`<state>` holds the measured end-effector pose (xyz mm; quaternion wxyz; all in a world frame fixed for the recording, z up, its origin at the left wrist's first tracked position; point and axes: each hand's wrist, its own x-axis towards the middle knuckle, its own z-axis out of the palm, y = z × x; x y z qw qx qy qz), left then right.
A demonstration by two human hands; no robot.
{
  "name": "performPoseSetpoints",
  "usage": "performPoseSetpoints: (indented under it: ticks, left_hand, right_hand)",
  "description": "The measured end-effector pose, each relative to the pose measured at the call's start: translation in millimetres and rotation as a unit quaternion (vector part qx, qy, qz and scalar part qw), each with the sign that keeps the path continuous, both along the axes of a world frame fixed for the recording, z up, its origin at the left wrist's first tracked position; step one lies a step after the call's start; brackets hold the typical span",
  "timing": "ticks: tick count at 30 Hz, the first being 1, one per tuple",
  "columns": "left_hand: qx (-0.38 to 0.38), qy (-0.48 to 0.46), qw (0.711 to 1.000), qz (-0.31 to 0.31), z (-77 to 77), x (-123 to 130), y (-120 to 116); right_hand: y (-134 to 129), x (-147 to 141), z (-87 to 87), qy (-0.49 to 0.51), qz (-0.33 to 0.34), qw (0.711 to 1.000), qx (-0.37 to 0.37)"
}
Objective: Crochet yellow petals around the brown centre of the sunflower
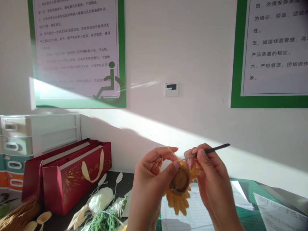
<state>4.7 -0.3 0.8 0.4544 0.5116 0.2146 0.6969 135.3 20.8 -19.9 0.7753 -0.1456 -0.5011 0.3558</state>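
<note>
In the lower centre of the frame, the left hand pinches a crocheted flower; the right hand grips a hook at its edge. Petals line the visible rim, but yarn remains attached; fingers hide whether any are missing.

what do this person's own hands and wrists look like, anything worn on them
The left hand and right hand are both bare, with slender fingers. No gloves, rings, watch or bracelet show, and no sleeve or cuff comes into view before the picture's bottom edge.
</note>
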Motion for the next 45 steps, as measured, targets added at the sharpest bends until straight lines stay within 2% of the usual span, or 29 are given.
performPoseSetpoints:
  ticks: [3,6,8,12,18,20,22,23,24,25,27,28,29,30,31,33,35,37,41,45]
  left_hand:
    - [-0.025,0.008,0.998,-0.059,0.7,-1.9,0.0]
    - [-0.047,0.018,0.993,-0.111,2.7,-5.0,-1.9]
    - [-0.053,0.012,0.991,-0.122,4.4,-6.5,-3.5]
    - [-0.081,-0.008,0.991,-0.103,5.7,-5.2,-5.0]
    - [-0.051,-0.037,0.996,-0.06,1.4,0.0,-2.7]
    - [-0.047,-0.032,0.997,-0.052,0.1,1.4,-1.8]
    - [-0.042,-0.021,0.998,-0.029,-1.1,3.5,-1.7]
    - [-0.036,-0.017,0.999,-0.01,-1.8,4.9,-1.9]
    - [-0.031,-0.012,0.999,0.01,-2.7,6.5,-2.4]
    - [-0.028,-0.01,0.999,0.026,-3.7,8.3,-2.9]
    - [-0.035,-0.018,0.999,0.023,-6.0,11.4,-3.6]
    - [-0.045,-0.031,0.999,-0.002,-6.9,12.2,-3.4]
    - [-0.06,-0.046,0.996,-0.043,-7.4,12.2,-2.5]
    - [-0.076,-0.062,0.991,-0.091,-7.4,11.3,-1.1]
    - [-0.091,-0.075,0.982,-0.145,-6.8,9.5,0.9]
    - [-0.119,-0.08,0.963,-0.228,-4.3,3.9,5.5]
    - [-0.126,-0.06,0.956,-0.257,-1.2,-2.7,9.2]
    - [-0.122,-0.042,0.958,-0.256,1.2,-8.2,10.6]
    - [-0.1,-0.029,0.969,-0.223,2.8,-14.0,9.4]
    - [-0.107,-0.011,0.966,-0.235,3.1,-15.4,7.5]
  right_hand:
    - [2.6,-3.7,2.4,0.02,0.073,0.995,-0.058]
    - [4.1,-5.8,2.0,0.047,0.076,0.993,-0.074]
    - [4.7,-6.8,1.4,0.043,0.074,0.994,-0.07]
    - [7.0,-8.0,0.1,0.012,0.069,0.997,-0.021]
    - [9.3,-8.0,-4.0,-0.019,0.053,0.998,0.027]
    - [9.2,-7.7,-5.1,-0.047,0.026,0.997,0.06]
    - [8.8,-5.7,-5.4,-0.087,-0.055,0.988,0.119]
    - [8.4,-3.7,-5.5,-0.118,-0.125,0.971,0.165]
    - [7.9,-0.9,-5.7,-0.158,-0.216,0.938,0.221]
    - [7.3,2.5,-6.1,-0.199,-0.317,0.885,0.278]
    - [5.9,10.2,-7.7,-0.28,-0.502,0.724,0.38]
    - [5.4,13.5,-8.7,-0.288,-0.544,0.681,0.397]
    - [5.2,16.1,-9.7,-0.289,-0.567,0.655,0.407]
    - [5.3,17.5,-10.4,-0.28,-0.569,0.656,0.409]
    - [5.9,17.6,-10.6,-0.268,-0.547,0.681,0.407]
    - [8.0,14.8,-9.6,-0.234,-0.451,0.769,0.389]
    - [9.9,9.5,-7.4,-0.182,-0.33,0.857,0.352]
    - [10.3,4.6,-5.8,-0.127,-0.248,0.91,0.307]
    - [6.6,0.8,-5.8,-0.048,-0.178,0.958,0.218]
    - [4.4,0.6,-3.2,-0.006,-0.091,0.985,0.143]
